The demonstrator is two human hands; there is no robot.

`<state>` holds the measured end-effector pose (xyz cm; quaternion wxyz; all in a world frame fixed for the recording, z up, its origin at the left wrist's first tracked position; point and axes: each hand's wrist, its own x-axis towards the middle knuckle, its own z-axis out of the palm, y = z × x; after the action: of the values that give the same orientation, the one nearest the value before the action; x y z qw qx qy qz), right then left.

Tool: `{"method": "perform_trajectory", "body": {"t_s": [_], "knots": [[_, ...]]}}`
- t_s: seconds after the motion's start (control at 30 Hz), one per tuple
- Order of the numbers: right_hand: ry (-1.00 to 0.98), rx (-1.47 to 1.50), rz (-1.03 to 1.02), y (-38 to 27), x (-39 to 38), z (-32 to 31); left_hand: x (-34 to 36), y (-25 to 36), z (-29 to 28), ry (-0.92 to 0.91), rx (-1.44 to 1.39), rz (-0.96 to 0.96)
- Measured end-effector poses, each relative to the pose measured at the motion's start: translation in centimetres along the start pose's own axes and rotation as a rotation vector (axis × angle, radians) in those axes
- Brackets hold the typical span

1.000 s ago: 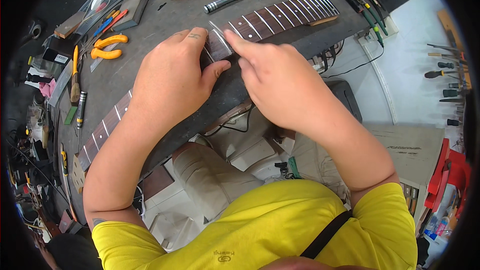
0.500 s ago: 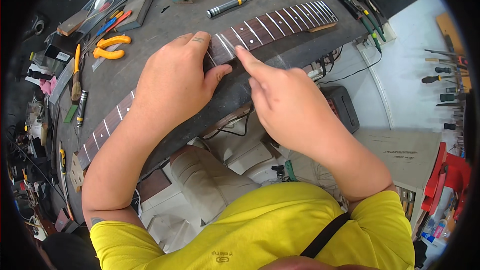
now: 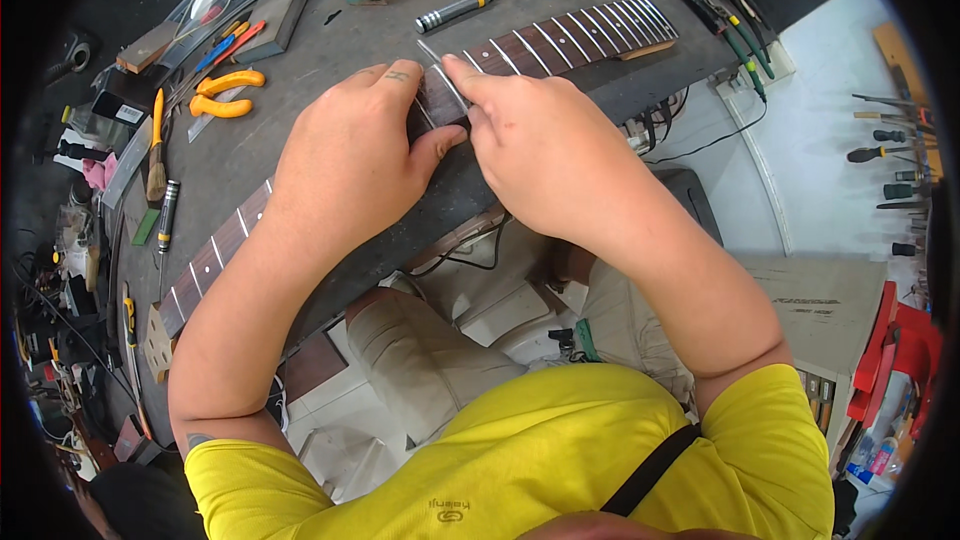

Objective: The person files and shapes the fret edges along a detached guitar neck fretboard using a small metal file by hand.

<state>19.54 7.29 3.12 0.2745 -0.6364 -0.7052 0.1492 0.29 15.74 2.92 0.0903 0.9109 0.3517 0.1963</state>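
One fretted neck (image 3: 548, 48) across the tabletop (image 3: 335, 45)

Taking the middle of the view as the clock's centre, the neck slants from between eight and nine o'clock up to one. It should prove stiff and fairly light, smooth enough to slide if held loosely, its wood easily scratched. Its two long edges look the best place to take hold, close to the spot being worked.

Counting from the left: one brush (image 3: 157, 152), between nine and ten; one slim screwdriver (image 3: 168, 220) at nine; one pair of orange-handled pliers (image 3: 225, 95) at ten. Also toward ten, the left hand (image 3: 345, 145) is clamped over the neck, thumb by the near edge, most fingertips hidden. Just right of it, between eleven and twelve, one slim metal tool (image 3: 428, 51) lies across the fretted face. A second screwdriver (image 3: 455, 12) lies beyond, at twelve. The right hand (image 3: 535, 130), at one, is closed on the tool, index finger along its top; the thumb's hold is hidden.
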Motion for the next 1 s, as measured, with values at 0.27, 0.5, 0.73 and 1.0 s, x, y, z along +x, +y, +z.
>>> {"method": "perform_trajectory", "body": {"t_s": [0.27,0.5,0.73,1.0], "knots": [[-0.064,0.033,0.068,-0.9,-1.8,-1.0,0.0,0.2,-0.1,-0.009,-0.011,-0.003],[-0.082,0.071,0.091,-1.2,-2.7,-1.3,-0.2,-0.1,-0.2,0.002,-0.013,-0.020],[-0.042,0.059,0.007,0.4,1.4,0.2,-0.1,-0.3,0.1,0.016,-0.015,0.002],[-0.086,0.099,0.077,-0.8,-2.4,-1.5,-0.1,-0.3,0.1,0.025,-0.004,0.015]]}}
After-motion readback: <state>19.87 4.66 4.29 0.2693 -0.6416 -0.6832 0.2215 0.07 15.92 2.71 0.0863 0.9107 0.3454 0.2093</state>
